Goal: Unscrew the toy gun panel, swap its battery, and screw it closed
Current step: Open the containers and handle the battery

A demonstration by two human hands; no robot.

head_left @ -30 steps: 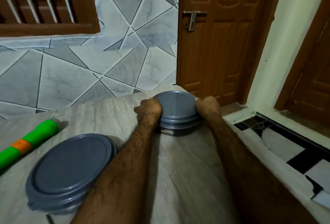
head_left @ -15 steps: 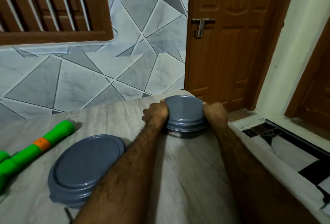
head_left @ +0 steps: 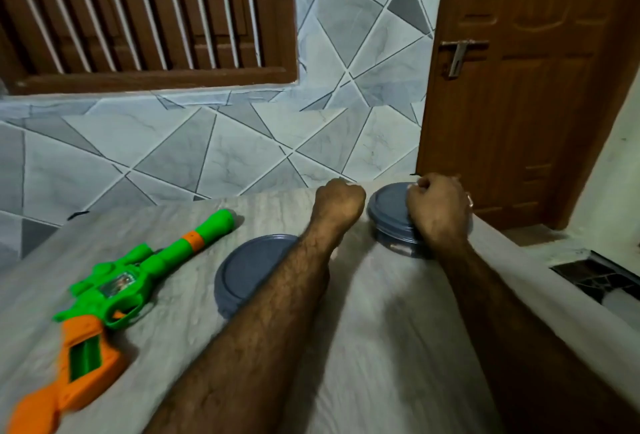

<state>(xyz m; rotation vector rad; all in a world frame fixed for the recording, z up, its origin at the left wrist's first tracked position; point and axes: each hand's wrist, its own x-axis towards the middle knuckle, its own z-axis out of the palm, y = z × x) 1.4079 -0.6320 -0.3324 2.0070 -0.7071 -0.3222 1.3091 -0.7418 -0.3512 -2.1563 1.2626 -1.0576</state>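
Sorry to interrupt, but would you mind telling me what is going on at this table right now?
A person is working at a small lidded grey container near the table's far edge. The right hand rests on its lid, while the left hand is a closed fist just beside it. A larger grey container sits nearer, partly behind the left forearm. The green and orange toy gun lies untouched to the left.

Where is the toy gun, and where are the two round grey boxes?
toy gun point(head_left: 114, 290): head view, on its green middle body.
near grey box point(head_left: 249, 271): head view, on its lid, left of the forearm.
far grey box point(head_left: 388, 205): head view, on its lid, beside the right hand.
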